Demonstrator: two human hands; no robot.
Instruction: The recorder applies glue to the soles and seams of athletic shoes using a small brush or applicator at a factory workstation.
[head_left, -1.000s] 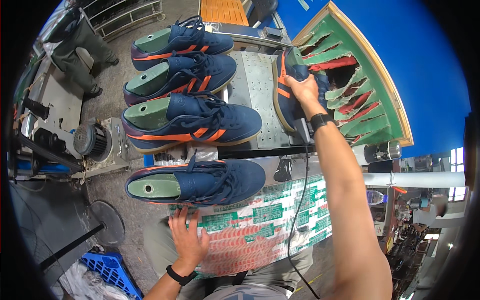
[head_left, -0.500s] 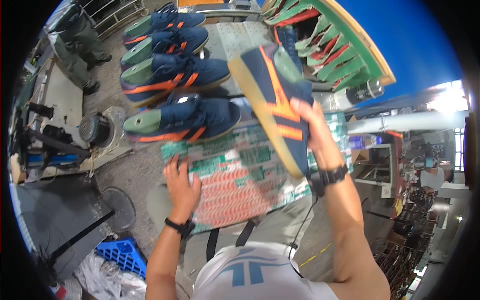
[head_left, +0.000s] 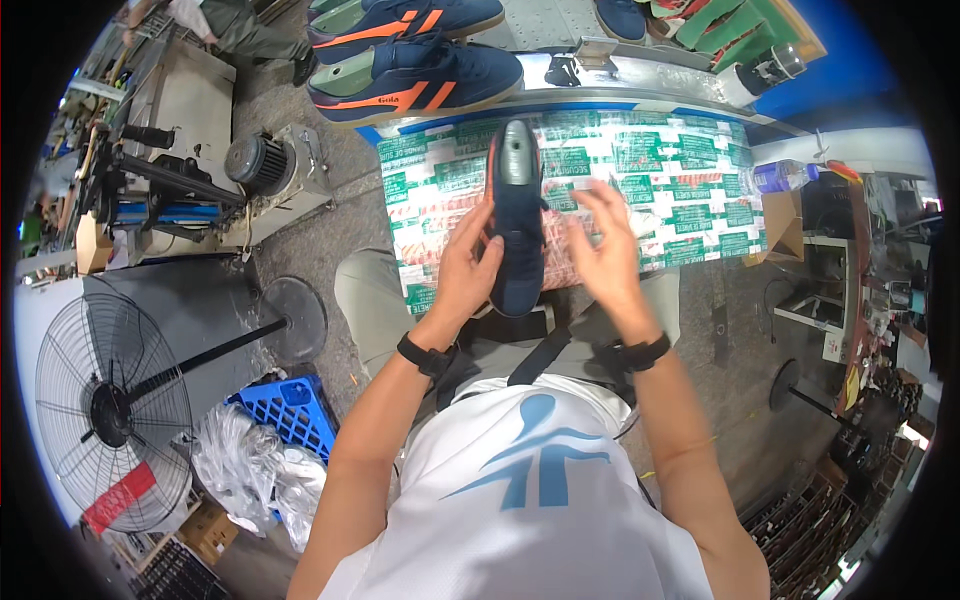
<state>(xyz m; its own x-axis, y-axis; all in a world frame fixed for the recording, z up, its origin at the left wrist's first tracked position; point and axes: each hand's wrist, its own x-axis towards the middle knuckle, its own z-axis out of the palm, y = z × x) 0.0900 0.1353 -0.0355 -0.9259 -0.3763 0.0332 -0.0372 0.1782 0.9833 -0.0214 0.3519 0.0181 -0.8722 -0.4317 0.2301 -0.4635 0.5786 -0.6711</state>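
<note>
A navy sneaker [head_left: 519, 235] with orange trim is held over my lap, toe toward me and heel pointing away. Inside its opening sits a pale green shoe last [head_left: 515, 160]. My left hand [head_left: 470, 260] grips the sneaker from its left side, thumb against the upper. To the right of the shoe, apart from it, my right hand [head_left: 606, 245] has its fingers spread and slightly blurred, with nothing in it. Beneath lies a surface wrapped in green, white and red printed tape [head_left: 690, 215].
Similar sneakers [head_left: 420, 80] stand in a row at the far left on a metal conveyor [head_left: 650, 88]. A rack with green flaps [head_left: 725, 35] is at the far right. A motor [head_left: 258, 163], a fan [head_left: 110, 410] and a blue crate [head_left: 290, 415] are on the left.
The sneaker has come down from the right hand at the conveyor into my left hand, turned toe toward me. My right hand has let go of it. My view has shifted lower.
</note>
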